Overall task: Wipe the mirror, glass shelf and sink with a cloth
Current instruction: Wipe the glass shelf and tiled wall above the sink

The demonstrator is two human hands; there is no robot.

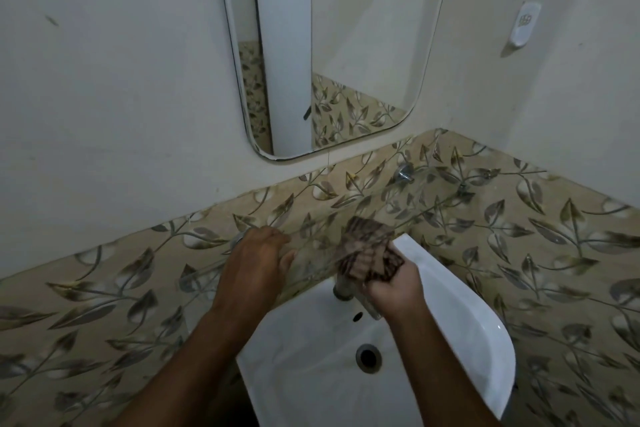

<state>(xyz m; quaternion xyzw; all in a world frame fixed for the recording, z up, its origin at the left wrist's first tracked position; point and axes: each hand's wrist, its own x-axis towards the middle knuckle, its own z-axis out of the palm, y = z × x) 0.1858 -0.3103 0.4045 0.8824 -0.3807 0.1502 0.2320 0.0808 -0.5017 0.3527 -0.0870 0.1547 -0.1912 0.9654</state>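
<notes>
A rounded mirror [346, 45] hangs on the white wall above a clear glass shelf [415, 204] that runs along the leaf-patterned tiles. Below it sits a white sink [450, 322] with a drain and a tap partly hidden behind my right hand. My right hand [394, 284] grips a brown patterned cloth [367, 246], which wraps over the front edge of the glass shelf, with some fingers seen through the glass. My left hand [256, 260] holds the shelf's front edge near its left bracket, thumb below the glass.
A white wall-mounted holder [524, 24] sits on the right wall. A chrome shelf bracket [405, 173] fixes the glass to the tiles at the right. The walls meet in a corner just right of the mirror.
</notes>
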